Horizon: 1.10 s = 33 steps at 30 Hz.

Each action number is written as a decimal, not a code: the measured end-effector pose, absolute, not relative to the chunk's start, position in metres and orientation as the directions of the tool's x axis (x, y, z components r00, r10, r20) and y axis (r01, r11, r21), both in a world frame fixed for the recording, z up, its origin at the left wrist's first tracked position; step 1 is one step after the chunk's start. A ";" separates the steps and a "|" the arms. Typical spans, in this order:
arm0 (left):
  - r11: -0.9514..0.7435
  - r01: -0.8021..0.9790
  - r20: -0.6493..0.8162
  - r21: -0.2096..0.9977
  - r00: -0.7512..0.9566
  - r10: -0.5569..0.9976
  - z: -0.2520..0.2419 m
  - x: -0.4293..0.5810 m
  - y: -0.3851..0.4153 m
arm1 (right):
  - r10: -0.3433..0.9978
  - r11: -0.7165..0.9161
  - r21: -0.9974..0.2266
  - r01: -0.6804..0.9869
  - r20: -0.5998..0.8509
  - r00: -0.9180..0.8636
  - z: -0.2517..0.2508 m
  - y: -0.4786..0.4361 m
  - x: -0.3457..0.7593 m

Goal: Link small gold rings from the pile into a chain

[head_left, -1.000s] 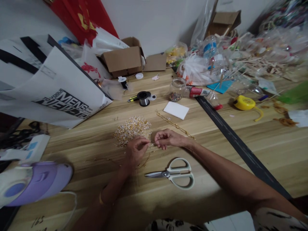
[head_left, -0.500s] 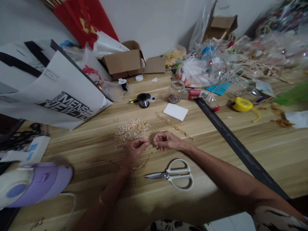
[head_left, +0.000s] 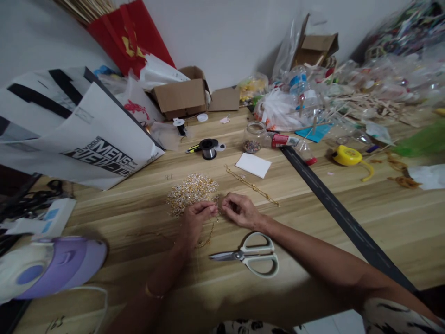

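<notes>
Handwriting, "165" (head_left: 56, 323), on the near left corner of the table (head_left: 313, 211). Scissors (head_left: 239, 254), one pair, pale handles, lying flat, blades toward the left forearm; best worked clear of. Chain (head_left: 209, 239), gold, thin, its visible curve beside the left wrist and below the fingertips. Hands, two, bare, fingertips facing across a slight gap: left hand (head_left: 196, 218), thumb and forefinger in a tight pinch, contents too small to make out; right hand (head_left: 243, 211), fingers curled, thumb close to forefinger, whether gripping anything cannot be told. Handling, by judgement: tip-to-tip pinch, forearms supported, pieces low over the wood, chain slack and untwisted, since parts this fine would drop or tangle easily. Pile (head_left: 191, 189), small gold and silvery pieces, just beyond the left hand. Second chain (head_left: 252, 186), gold, beyond the right hand. Card (head_left: 253, 165), white, no writing visible. White bag (head_left: 139, 144), left, printed "VOGUE", "MENS" and "NEW-TI", remainder unclear. Bottle (head_left: 280, 140), lying, red label, lettering too small to read. Red bag (head_left: 152, 39), far left, gold emblem, illegible.
</notes>
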<state>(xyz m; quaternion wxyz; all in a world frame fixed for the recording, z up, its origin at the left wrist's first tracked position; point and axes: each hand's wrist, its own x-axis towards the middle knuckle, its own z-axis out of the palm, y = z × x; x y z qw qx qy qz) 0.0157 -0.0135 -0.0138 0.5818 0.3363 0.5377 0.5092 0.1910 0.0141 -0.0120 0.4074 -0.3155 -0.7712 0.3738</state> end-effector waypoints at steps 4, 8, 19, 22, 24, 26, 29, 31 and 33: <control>0.246 -0.220 -0.271 0.944 -0.091 0.958 -0.010 0.019 -0.014 | 0.763 0.577 -0.787 0.220 0.421 -0.491 -0.011 0.013 0.191; 0.252 -0.218 -0.276 0.943 -0.088 0.957 -0.008 0.021 -0.014 | 0.736 0.612 -0.757 0.226 0.441 -0.514 -0.011 0.013 0.190; 0.255 -0.203 -0.275 0.945 -0.076 0.958 -0.011 0.022 -0.015 | 0.711 0.635 -0.738 0.226 0.445 -0.544 -0.012 0.013 0.190; 0.260 -0.201 -0.280 0.944 -0.078 0.957 -0.009 0.023 -0.015 | 0.708 0.641 -0.731 0.234 0.446 -0.547 -0.013 0.013 0.190; 0.256 -0.203 -0.276 0.945 -0.075 0.958 -0.008 0.023 -0.015 | 0.713 0.639 -0.729 0.247 0.440 -0.546 -0.013 0.013 0.190; 0.249 -0.204 -0.268 0.947 -0.074 0.961 -0.009 0.023 -0.015 | 0.712 0.640 -0.727 0.247 0.440 -0.548 -0.013 0.013 0.190; 0.244 -0.193 -0.261 0.950 -0.063 0.963 -0.012 0.022 -0.015 | 0.707 0.646 -0.725 0.239 0.450 -0.546 -0.013 0.014 0.190; 0.240 -0.176 -0.252 0.955 -0.052 0.966 -0.014 0.021 -0.015 | 0.708 0.648 -0.722 0.245 0.450 -0.544 -0.012 0.013 0.190; 0.232 -0.159 -0.243 0.960 -0.051 0.969 -0.015 0.020 -0.015 | 0.710 0.648 -0.719 0.252 0.450 -0.541 -0.011 0.013 0.189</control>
